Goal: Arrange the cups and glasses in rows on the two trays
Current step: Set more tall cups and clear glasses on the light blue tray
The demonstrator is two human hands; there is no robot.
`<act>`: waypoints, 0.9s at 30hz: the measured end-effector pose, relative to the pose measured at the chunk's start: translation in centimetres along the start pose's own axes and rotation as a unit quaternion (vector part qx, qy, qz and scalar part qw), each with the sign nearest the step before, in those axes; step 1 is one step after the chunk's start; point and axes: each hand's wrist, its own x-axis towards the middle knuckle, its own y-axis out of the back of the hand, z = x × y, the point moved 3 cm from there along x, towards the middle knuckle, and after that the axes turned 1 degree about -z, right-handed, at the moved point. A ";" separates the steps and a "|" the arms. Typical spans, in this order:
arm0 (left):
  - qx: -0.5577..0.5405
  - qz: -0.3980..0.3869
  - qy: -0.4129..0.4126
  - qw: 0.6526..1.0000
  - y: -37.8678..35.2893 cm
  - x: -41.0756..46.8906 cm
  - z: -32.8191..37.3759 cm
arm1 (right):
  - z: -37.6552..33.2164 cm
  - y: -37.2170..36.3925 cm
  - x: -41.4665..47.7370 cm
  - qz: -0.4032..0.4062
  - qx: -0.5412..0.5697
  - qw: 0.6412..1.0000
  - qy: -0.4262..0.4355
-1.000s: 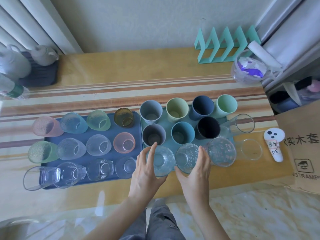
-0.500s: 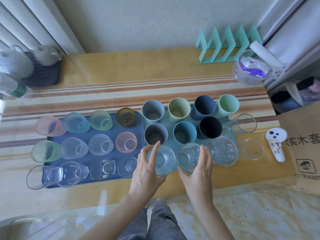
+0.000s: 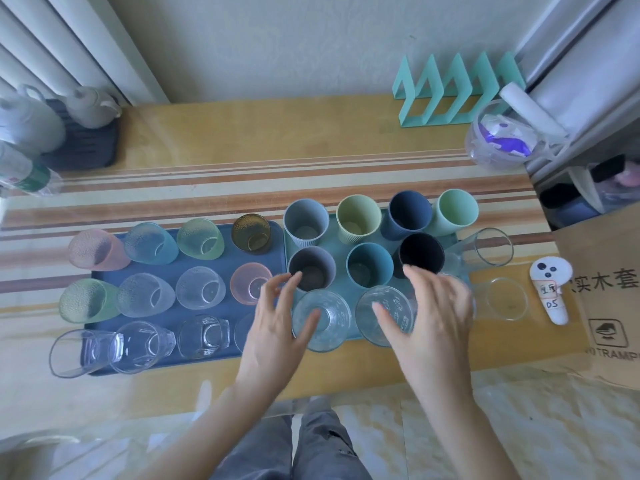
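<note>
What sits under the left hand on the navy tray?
Only the rim of a clear glass shows beside the left hand, in the navy tray's front row; the rest is covered.

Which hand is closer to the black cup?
Right. The right hand is just in front of the black cup; the left hand sits well to its left, near the dark grey cup.

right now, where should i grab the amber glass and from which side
Likely the rim, from above, pinching its wall: the amber glass stands upright, mouth up, with a green glass and a grey cup close at its sides.
</note>
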 end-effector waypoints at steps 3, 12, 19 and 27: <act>0.010 0.005 0.020 1.000 0.8 2.5 -1.0 | 0.6 -2.4 4.0 -0.126 -0.029 0.992 -0.006; 0.121 -0.087 0.133 0.980 0.2 9.0 -2.0 | -0.3 -7.8 9.9 -0.284 -0.218 0.934 0.019; 0.252 -0.144 0.133 0.948 -0.7 10.6 -2.4 | -0.1 -9.2 9.4 -0.300 -0.206 0.931 0.033; 0.171 -0.141 0.151 0.963 -1.0 10.6 -3.6 | 0.9 -9.5 9.3 -0.284 -0.161 0.945 0.010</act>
